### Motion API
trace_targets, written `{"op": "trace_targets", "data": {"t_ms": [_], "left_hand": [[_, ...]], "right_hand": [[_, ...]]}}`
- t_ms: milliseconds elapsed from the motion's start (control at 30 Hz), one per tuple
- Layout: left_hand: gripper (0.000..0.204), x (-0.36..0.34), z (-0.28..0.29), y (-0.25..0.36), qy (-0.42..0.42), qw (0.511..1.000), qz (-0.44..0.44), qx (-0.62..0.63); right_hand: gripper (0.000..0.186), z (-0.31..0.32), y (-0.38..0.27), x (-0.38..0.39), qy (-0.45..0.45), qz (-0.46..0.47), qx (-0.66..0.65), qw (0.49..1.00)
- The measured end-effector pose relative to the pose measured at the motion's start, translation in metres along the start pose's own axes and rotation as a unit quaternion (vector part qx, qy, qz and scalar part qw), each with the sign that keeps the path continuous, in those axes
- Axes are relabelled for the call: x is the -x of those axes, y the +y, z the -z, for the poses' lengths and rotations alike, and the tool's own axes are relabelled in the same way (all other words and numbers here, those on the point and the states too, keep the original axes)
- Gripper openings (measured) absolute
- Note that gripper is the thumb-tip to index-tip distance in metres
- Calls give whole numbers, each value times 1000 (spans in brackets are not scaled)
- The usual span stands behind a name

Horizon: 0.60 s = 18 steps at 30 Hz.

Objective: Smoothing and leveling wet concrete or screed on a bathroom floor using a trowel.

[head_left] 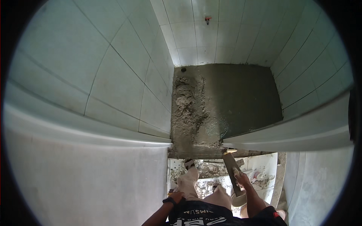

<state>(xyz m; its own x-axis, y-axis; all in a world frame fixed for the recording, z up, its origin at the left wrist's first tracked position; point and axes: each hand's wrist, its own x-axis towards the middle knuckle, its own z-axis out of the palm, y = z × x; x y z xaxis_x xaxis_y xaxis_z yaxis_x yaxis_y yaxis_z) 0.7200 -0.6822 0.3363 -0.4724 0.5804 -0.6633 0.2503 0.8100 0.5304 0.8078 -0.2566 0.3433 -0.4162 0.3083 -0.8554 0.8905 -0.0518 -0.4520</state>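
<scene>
My right hand (241, 178) is closed around the handle of a long rectangular plastering trowel (229, 166). The trowel's blade slants beside my right leg, its far end close to the doorway's threshold. Down at my left thigh rests my left hand (176, 197), with a dark watch on the wrist; its fingers are too small and shaded to make out. Beyond the threshold lies wet grey mortar (249, 96) across the small room's floor. It is smooth on the right, and a rough, lumpy heap of mortar (184, 98) runs along the left side.
A dark round drain hole (183, 69) sits in the far left corner. Tiled walls (124, 71) enclose the floor, with a red-handled tap (207, 20) on the back one. Door frame edges (286, 140) stand on both sides. Mortar-splashed white tiles (260, 165) lie around my feet.
</scene>
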Motion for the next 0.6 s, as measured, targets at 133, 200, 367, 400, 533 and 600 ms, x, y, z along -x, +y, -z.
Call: {"op": "trace_targets", "data": {"t_ms": [133,200,367,400,533,600], "left_hand": [[30,-7,84,-17,-151,988,-6,32],[30,-13,107,-20,-215,976,-26,-1],[23,-44,142,4,-308,950,-11,-54],[25,-50,148,14,-322,943,4,-86],[31,-60,151,30,-284,953,35,-101],[36,-63,146,39,-163,985,34,-51]], "right_hand": [[36,-29,-59,-21,31,4,-2,999],[36,-38,-87,-28,56,14,-32,998],[38,-44,-154,-33,46,50,-61,996],[39,-43,-149,-45,36,60,-57,996],[38,-41,-153,-49,23,62,-63,996],[39,-37,-144,-72,32,55,-53,997]]}}
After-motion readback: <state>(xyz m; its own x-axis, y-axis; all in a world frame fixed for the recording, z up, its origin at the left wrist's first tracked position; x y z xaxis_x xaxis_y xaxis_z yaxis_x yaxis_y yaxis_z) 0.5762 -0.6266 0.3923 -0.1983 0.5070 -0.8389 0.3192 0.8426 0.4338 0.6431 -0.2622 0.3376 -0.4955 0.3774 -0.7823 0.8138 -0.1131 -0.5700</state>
